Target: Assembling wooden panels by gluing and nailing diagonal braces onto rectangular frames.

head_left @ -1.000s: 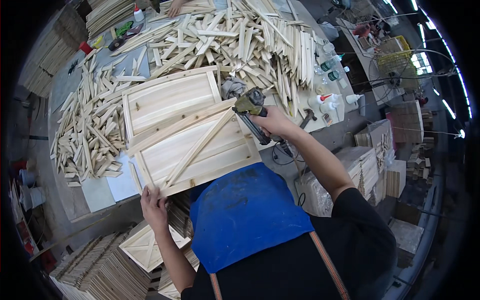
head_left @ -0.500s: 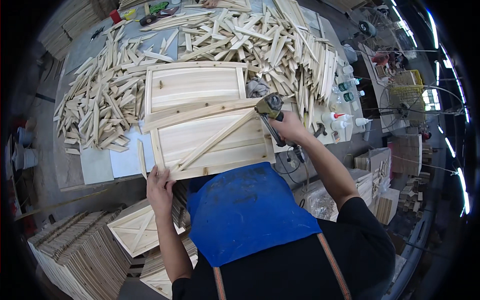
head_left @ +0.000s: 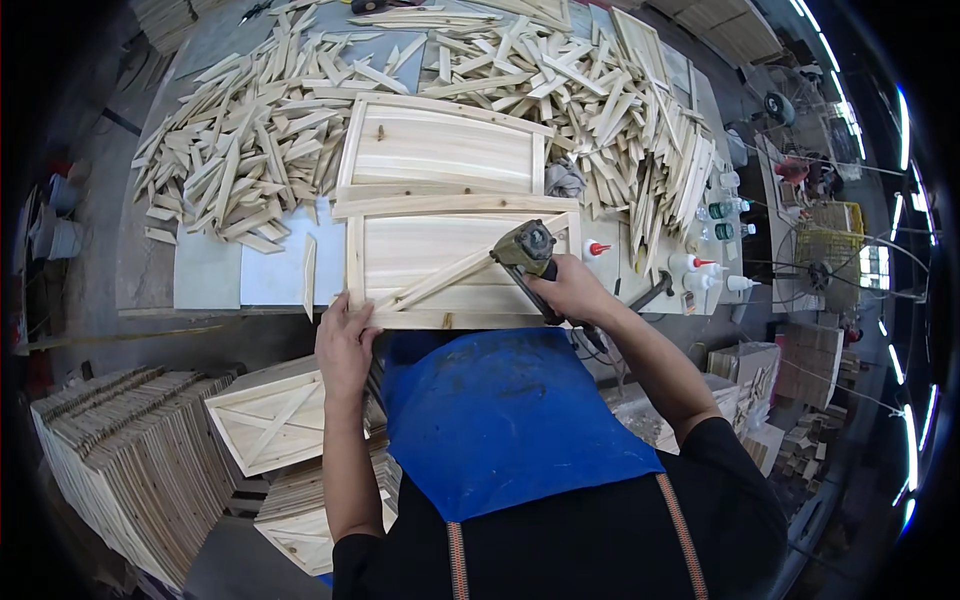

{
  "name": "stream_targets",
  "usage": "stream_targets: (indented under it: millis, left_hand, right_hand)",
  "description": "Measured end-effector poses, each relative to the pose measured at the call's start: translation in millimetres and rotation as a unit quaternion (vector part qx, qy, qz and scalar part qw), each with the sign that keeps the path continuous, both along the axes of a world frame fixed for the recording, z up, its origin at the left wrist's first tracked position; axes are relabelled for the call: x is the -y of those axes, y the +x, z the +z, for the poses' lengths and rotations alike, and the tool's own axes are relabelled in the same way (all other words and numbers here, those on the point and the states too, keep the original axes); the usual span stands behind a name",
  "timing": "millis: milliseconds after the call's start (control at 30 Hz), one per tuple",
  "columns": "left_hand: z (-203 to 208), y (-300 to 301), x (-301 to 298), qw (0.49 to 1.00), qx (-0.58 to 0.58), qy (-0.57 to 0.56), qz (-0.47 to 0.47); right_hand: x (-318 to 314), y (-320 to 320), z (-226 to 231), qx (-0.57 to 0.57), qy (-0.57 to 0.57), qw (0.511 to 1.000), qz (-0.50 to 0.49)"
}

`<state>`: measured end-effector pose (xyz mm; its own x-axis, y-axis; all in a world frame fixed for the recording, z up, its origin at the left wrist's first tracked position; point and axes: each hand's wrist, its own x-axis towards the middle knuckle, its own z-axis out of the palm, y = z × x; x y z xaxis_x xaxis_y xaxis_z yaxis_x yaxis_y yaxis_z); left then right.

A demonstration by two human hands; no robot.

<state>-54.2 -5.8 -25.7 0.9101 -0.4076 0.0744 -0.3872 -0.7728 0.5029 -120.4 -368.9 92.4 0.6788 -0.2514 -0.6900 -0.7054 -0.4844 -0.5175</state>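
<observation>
In front of me a framed wooden panel [head_left: 450, 239] lies at the table's near edge, a diagonal strip [head_left: 440, 282] across it. My left hand [head_left: 345, 340] grips its near left corner, thumb on top. My right hand [head_left: 575, 290] is wrapped round the handle of a nail gun [head_left: 523, 247]. The gun's head hides the far right end of the diagonal strip; whether its nose touches the wood I cannot tell. Beyond lies a second framed panel [head_left: 450, 145], its near edge meeting the first. Beside my left hand is a loose pointed wood strip [head_left: 309, 275].
Heaps of short wood strips [head_left: 240, 150] cover the table's left and far right [head_left: 620, 130]. Glue bottles [head_left: 690, 263], a hammer [head_left: 655, 290] and a grey rag [head_left: 566, 180] are at the right. Stacked panels [head_left: 140, 450] stand on the floor at lower left.
The nail gun has come nearer, from the panel's far right corner to the diagonal strip's upper end. The panel lies straighter, and the whole view has shifted. My left hand keeps its corner.
</observation>
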Motion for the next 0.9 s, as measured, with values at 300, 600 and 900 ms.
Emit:
stream_targets:
  millis: [300,600,900]
  left_hand:
    - [-6,1,-5,0.999,0.023,-0.036,-0.013]
    - [-9,4,-14,0.996,0.02,-0.084,-0.028]
    - [-13,7,-12,0.996,-0.001,-0.091,-0.023]
  right_hand:
    - [-82,25,-5,0.107,-0.009,0.967,0.23]
    - [-127,43,-24,0.099,-0.008,0.961,0.26]
    - [-98,24,3,0.091,0.012,0.985,0.145]
